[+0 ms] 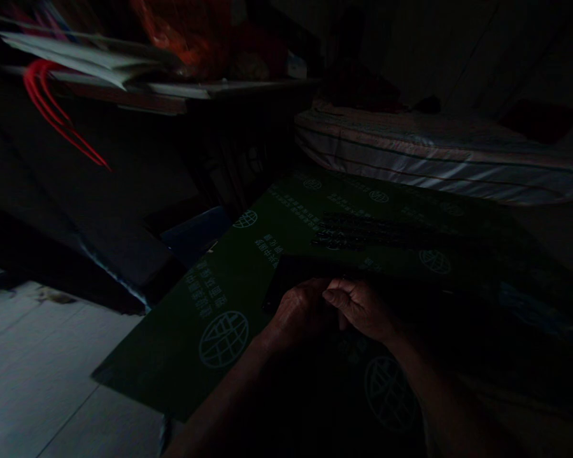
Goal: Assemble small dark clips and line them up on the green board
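My left hand [300, 310] and my right hand [360, 308] are close together over a green printed board [162, 362]. Both are closed, with the fingers curled inward and the right thumb pressed against its fingers. What they pinch, if anything, is lost in the dark. Just beyond and under them lies a flat black piece [286, 270], its left end visible and the rest fading into shadow. Farther back on the board rests a bundle of several thin black strips [353, 230], lying side by side.
A striped mattress [401, 149] borders the far side. To the left stands a cluttered table [167, 105] with papers [86, 57], an orange plastic bag [186, 38] and hanging red cords [60, 117]. Pale floor tiles [38, 381] show at lower left. The room is very dark.
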The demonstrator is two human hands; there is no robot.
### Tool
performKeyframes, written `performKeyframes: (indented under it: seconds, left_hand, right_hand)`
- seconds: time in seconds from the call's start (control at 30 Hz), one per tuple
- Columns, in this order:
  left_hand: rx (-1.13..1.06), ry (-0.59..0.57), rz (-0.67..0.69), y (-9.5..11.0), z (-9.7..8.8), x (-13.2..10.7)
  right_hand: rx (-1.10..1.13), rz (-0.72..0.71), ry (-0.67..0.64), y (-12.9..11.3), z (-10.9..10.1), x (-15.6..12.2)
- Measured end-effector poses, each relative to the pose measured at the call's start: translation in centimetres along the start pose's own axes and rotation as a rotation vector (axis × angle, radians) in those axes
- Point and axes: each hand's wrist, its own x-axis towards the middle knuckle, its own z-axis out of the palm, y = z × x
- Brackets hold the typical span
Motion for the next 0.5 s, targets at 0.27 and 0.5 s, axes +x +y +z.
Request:
performKeyframes:
  seconds: [0.27,0.5]
  left_hand:
    - [-0.044,-0.043,-0.003,-0.4,0.3,0.6]
    - [-0.015,-0.041,0.045,-0.9,0.5,0.7]
  right_hand:
    - [-0.104,-0.094,0.315,0.6,1.3,0.3]
    - [-0.092,-0.060,0.377,1.1,1.7,0.2]
